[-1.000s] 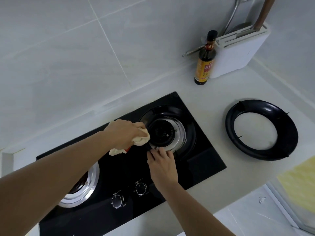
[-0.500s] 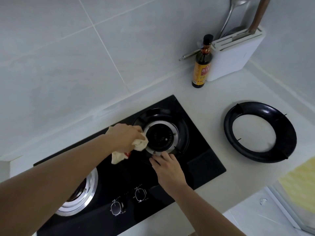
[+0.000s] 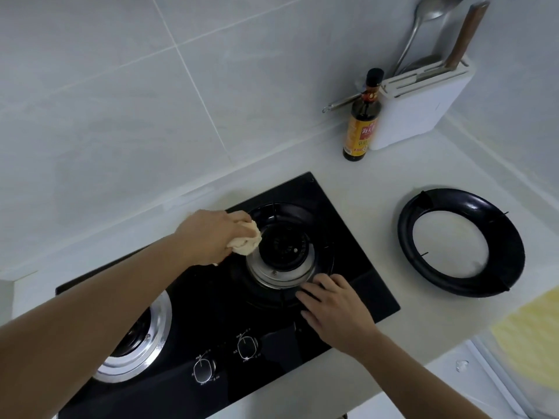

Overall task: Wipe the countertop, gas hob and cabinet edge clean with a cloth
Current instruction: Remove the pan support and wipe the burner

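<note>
Your left hand (image 3: 211,237) has its grip bunched round the cream cloth (image 3: 245,244), pressed at the right burner's (image 3: 282,252) left edge. Your right hand (image 3: 335,313) lies flat, fingers spread, on the gas hob (image 3: 357,267) near it.

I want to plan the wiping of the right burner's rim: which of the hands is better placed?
Left: the left hand grips the cloth against the burner. The right hand holds none.
</note>
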{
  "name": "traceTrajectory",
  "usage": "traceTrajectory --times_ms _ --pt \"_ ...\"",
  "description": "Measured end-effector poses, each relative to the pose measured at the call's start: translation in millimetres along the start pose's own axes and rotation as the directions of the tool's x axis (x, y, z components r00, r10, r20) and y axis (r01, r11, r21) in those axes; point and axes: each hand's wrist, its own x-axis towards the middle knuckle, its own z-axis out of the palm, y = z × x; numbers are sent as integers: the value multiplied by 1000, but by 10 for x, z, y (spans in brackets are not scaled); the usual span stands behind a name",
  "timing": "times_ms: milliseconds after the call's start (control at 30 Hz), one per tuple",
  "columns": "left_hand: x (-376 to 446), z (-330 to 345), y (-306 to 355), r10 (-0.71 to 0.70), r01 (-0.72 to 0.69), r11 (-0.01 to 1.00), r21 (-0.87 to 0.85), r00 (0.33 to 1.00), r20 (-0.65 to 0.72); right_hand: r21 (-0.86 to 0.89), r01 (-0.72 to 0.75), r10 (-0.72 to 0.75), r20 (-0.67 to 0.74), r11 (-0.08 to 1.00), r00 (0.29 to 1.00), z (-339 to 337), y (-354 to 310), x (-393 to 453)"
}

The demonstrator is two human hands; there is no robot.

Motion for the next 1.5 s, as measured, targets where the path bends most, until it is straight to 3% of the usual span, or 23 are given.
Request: traceTrajectory --times_ms 167,300,467,567,667,767,833,900,967,1033,1167,1267,1367,1500 --pt "211 14 -39 72 -90 990 112 985 158 47 -19 23 -73 999 997 134 11 39" --pt "398 -116 -59 127 -140 954 263 990 66 82 80 -78 -36 993 996 176 142 111" --pt "472 9 10 103 -74 939 335 992 -69 134 144 -149 28 981 988 206 246 237" --pt "413 15 -70 3 14 977 212 997 -75 142 135 -138 16 981 990 186 290 231" --pt "340 -152 -190 -33 23 997 80 992 124 142 103 -107 15 984 994 168 292 226" --pt "336 -377 -163 -150 137 988 67 954 258 145 97 -102 25 985 994 186 295 213" --pt "388 -486 -20 -179 172 984 53 966 188 147 98 -102 17 984 995 192 294 210" --pt "487 -512 195 -142 142 990 11 990 18 161 94 -96 3 982 995 182 298 211" --pt "622 -510 428 -130 124 991 -52 982 -138 177 90 -89 -14 980 996 184 296 240" --pt "798 -462 647 -147 143 989 -36 967 -207 189 100 -99 -15 977 995 191 313 258" --pt "1063 -189 951 -253 256 967 -6 951 -176 199 133 -133 -13 971 991 239 358 254" --pt "1098 -50 1028 -293 275 955 -111 930 -223 213 160 -161 -13 964 987 285 368 290" --pt "1118 -19 976 -221 170 953 -252 957 -191 212 172 -174 -13 962 985 290 401 297" --pt "1133 -108 965 -63 11 851 -525 995 -82 235 181 -185 -3 955 983 274 414 301"
